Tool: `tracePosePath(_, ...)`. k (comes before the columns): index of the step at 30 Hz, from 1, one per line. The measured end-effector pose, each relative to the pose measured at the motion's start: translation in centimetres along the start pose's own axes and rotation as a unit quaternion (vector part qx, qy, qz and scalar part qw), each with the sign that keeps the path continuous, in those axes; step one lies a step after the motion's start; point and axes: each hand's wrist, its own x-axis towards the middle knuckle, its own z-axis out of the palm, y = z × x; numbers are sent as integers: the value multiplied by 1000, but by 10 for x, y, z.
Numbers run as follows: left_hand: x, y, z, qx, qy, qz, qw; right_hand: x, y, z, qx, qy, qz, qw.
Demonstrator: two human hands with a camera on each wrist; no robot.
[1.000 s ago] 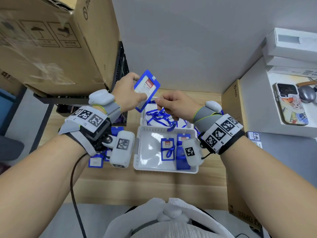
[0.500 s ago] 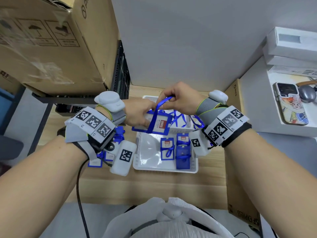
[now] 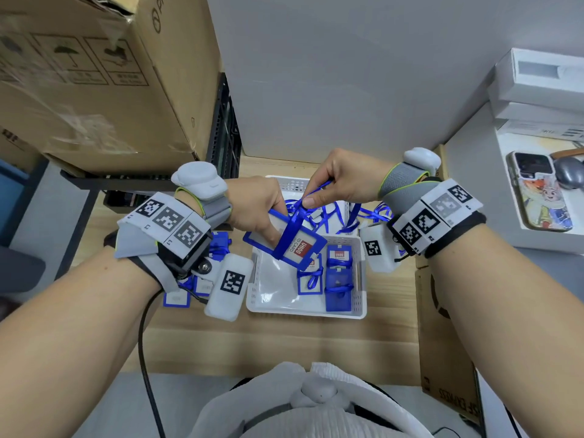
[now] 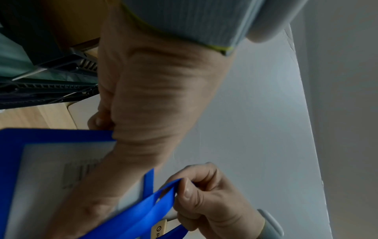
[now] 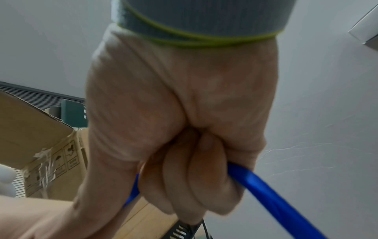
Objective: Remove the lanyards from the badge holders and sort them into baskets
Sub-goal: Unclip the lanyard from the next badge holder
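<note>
So, two white baskets (image 3: 360, 308): left hand (image 3: 256, 207) grips one badge holder (image 3: 284, 245), right hand (image 3: 341, 181) pinches its lanyard (image 3: 292, 230); only the wrist view shows the holder's back.

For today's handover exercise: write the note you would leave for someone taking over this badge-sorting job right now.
Left hand grips a badge holder above the near basket.
Right hand pinches that holder's lanyard, which is not yet off the holder.
Done: the near basket holds a few holders, some with blue straps on them; the far basket holds loose lanyards.
Left: free this lanyard, drop it in the far basket and the holder in the near one. More holders lie on the desk under the left wrist.
</note>
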Motion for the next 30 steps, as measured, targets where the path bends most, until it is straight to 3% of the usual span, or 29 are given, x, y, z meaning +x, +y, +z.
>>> tracePosePath(4,0,3,-1,-8,-20,18,1000,3,5,-1,4,-5,2,1000)
tracePosePath(7,-4,9,-5,-59,6,36,998,10,13,6,16,7,26,1000)
tracePosePath(12,-3,11,-11,-149,196,57,968,13,33,26,8,35,69,997)
tracePosePath(16,10,-5,-12,-233,389,-14,891,11,28,46,109,88,52,989)
tracePosePath(19,16,-16,-14,-242,470,-91,844,12,22,53,130,94,25,987)
tracePosePath(21,17,-21,-12,-231,489,-124,832,12,17,51,120,94,12,988)
tracePosePath(26,12,-19,-11,-205,459,-103,858,9,8,38,0,123,-18,992)
tracePosePath(30,10,-16,-10,-240,445,-100,857,11,10,35,-70,119,28,990)
